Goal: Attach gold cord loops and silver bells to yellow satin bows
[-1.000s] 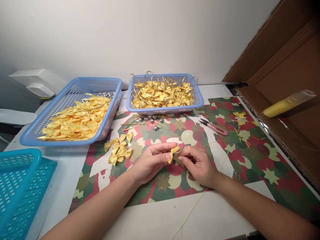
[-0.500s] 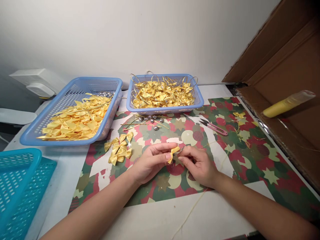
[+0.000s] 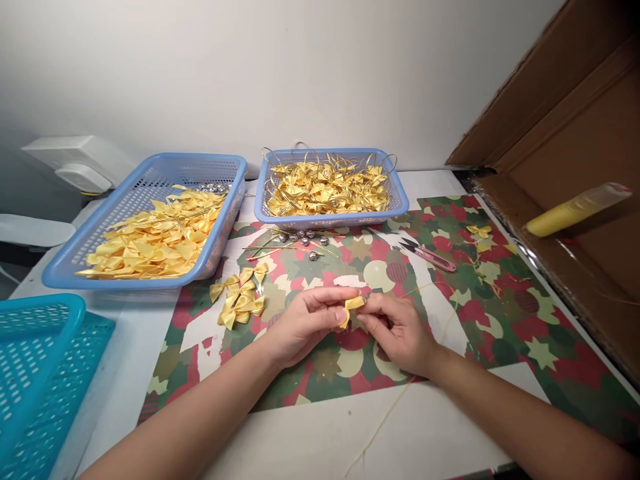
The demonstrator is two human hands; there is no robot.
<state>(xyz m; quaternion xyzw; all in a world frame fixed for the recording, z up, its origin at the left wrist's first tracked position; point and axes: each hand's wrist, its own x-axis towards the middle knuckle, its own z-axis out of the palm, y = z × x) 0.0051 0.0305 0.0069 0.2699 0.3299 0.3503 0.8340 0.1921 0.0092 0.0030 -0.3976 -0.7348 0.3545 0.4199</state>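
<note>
A yellow ribbon bow (image 3: pixel 353 304) is pinched between the thumb and fingers of my left hand (image 3: pixel 315 320), above the patterned sheet. Close against the bow's right side, my right hand (image 3: pixel 400 327) has its thumb and forefinger closed. A small silvery bit, perhaps a bell, shows at its fingertips, mostly hidden. A pale yellow thread (image 3: pixel 383 423) runs from under my right wrist toward the front edge. Several finished-looking yellow bows (image 3: pixel 241 301) lie in a cluster to the left of my hands. Silver bells (image 3: pixel 313 256) and gold cords (image 3: pixel 270 248) are scattered beyond them.
A blue basket (image 3: pixel 60 270) of yellow ribbon pieces stands at left; another blue basket (image 3: pixel 333 219) holds bows with gold loops. Pink-handled thread snips (image 3: pixel 435 259) lie to the right. Teal baskets (image 3: pixel 75 320) are at the near left. A cardboard box (image 3: pixel 565 113) borders the right side.
The bow has turned slightly in my left fingers, its upper loop now tilting further right toward my right fingertips. Both hands otherwise keep nearly the same place.
</note>
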